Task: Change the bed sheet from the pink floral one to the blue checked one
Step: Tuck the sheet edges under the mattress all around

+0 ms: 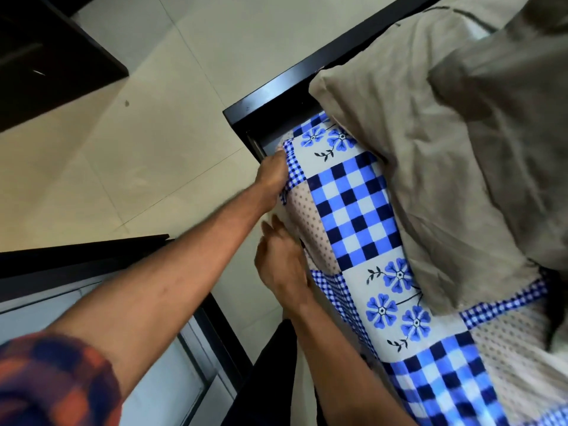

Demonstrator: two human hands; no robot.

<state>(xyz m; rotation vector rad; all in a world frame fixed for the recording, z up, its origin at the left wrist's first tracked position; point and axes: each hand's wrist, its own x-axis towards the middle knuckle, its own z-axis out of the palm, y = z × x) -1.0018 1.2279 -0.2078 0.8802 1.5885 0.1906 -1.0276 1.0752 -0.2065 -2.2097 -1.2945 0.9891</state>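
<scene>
Your blue checked sheet [353, 204] covers the mattress at the bed's corner. Your left hand [273, 179] grips its edge at that corner. Your right hand [282, 265], fingers straight, presses against the mattress side just below. Two grey pillows [415, 179] lie on the sheet, crowding the corner. The black bed frame [276, 96] borders it, with pale floor tiles [153, 133] and a dark cabinet [46, 56] beyond.

Bright, soft, even light; shadows faint. Pale sheen on floor tiles [147, 155] left of the left hand [272, 176]. It, the right hand [282, 265] and the sleeve [55, 379] are motion-blurred. Blue checked sheet [347, 204] to their right is sharper. Bed frame [276, 87] bows with wide-angle distortion.
</scene>
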